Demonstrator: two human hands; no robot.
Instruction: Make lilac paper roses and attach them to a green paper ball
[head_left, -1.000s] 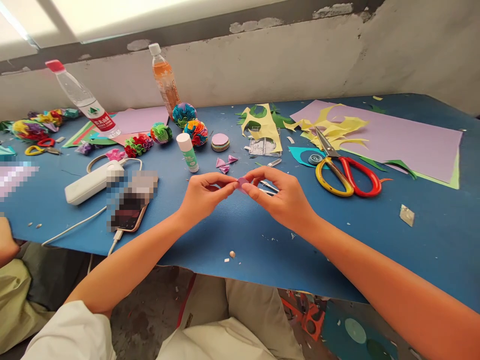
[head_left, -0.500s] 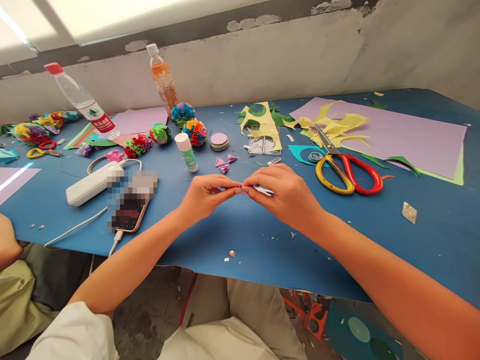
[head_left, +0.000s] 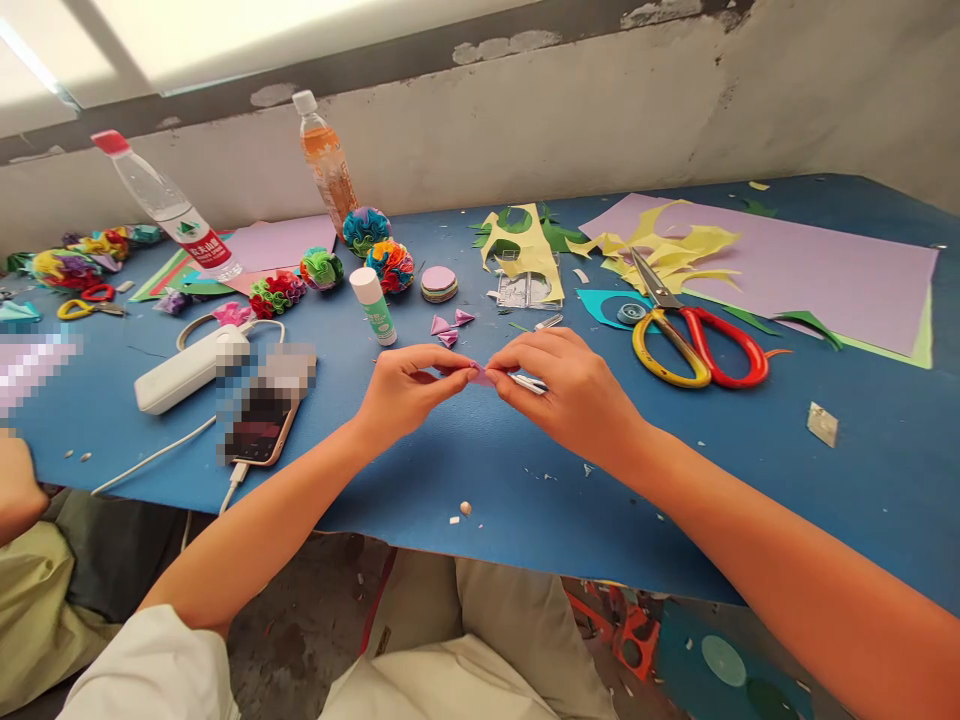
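Between my fingertips, over the front of the blue table, is a small piece of purple paper (head_left: 481, 374). My left hand (head_left: 397, 395) pinches its left end with thumb and forefinger. My right hand (head_left: 581, 390) pinches the right end, and a thin white and silver object (head_left: 531, 383) sticks out under its fingers; its kind is hidden. Just beyond the hands lie several small folded purple paper pieces (head_left: 444, 326). A capped glue stick (head_left: 374, 308) stands upright to their left. Behind them is a stack of round paper discs (head_left: 439, 284), purple on top.
Open scissors (head_left: 656, 282) with yellow and red handles lie at right, near yellow paper scraps (head_left: 675, 245) and a purple sheet (head_left: 832, 270). At left are a phone (head_left: 262, 430), a white power bank (head_left: 191, 370), two bottles (head_left: 199, 235) and several ruffled paper balls (head_left: 390, 265).
My fingertips have drawn slightly apart, the left ones moving a little left. More of the purple paper shows between them. The table items keep their places.
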